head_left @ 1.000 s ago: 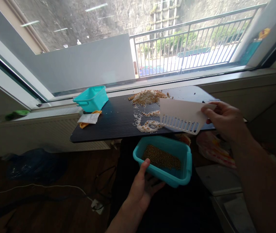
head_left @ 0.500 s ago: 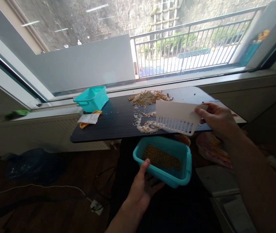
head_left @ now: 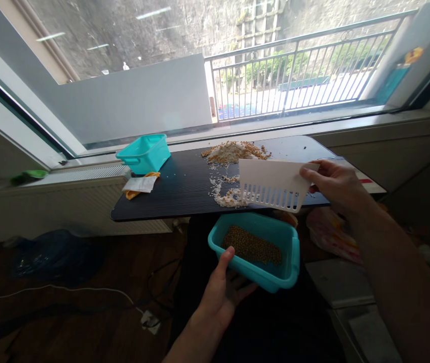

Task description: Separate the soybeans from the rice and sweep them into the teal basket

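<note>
My left hand [head_left: 222, 287] grips the near side of a turquoise plastic tub [head_left: 275, 282], its thumb over the rim and fingers underneath. Round tan beans [head_left: 252, 244], perhaps soybeans, lie in the tub, which is just below the table's front edge. Between thumb and fingers, my right hand [head_left: 331, 179] pinches a white slotted scraper [head_left: 271, 179] by its right end. The scraper's slotted edge points down over the front of the table. Behind it, partly hidden, is a heap of white rice-like grains mixed with beans [head_left: 230, 151]. More white grains [head_left: 226, 199] trail toward the front edge.
The dark tabletop [head_left: 184, 186] stands against the window sill. At its left are a second turquoise tub [head_left: 150, 156] and a white packet [head_left: 140, 184] on an orange cloth. A radiator [head_left: 86, 201] runs below the window. A power strip [head_left: 150, 321] lies on the floor.
The scraper in my right hand has shifted slightly left and turned a little. The tub in my left hand stays almost where it was.
</note>
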`<state>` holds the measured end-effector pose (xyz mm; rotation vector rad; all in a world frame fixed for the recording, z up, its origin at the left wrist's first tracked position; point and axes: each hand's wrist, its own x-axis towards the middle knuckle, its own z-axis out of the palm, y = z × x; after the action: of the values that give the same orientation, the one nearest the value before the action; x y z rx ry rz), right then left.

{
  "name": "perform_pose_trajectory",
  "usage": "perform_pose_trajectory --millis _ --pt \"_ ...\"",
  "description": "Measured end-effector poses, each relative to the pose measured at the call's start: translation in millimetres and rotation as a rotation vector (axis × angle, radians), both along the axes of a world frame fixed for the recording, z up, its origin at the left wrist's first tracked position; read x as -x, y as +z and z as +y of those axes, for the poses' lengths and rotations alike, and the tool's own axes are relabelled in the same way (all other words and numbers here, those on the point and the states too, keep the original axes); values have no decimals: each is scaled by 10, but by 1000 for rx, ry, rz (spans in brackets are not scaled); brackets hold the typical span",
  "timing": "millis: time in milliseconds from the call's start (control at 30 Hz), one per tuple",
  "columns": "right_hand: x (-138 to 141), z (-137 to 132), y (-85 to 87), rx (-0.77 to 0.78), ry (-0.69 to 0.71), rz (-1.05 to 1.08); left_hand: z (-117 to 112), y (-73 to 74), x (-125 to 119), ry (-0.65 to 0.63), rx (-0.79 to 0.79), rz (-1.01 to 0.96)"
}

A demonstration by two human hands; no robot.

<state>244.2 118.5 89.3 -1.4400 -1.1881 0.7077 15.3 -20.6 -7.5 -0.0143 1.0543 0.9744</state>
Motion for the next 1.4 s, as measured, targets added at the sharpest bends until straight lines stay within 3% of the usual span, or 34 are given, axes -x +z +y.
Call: perform_pose_trajectory --millis 767,1000,1400 --pt "-108 -121 -15 -17 35 -56 -1 19 -2 3 -11 1" --pt "-151 -102 -7 -39 -23 -48 -14 -15 10 -3 -15 -5" --pt "62 -232 -4 35 35 -32 3 -3 -4 3 1 5"
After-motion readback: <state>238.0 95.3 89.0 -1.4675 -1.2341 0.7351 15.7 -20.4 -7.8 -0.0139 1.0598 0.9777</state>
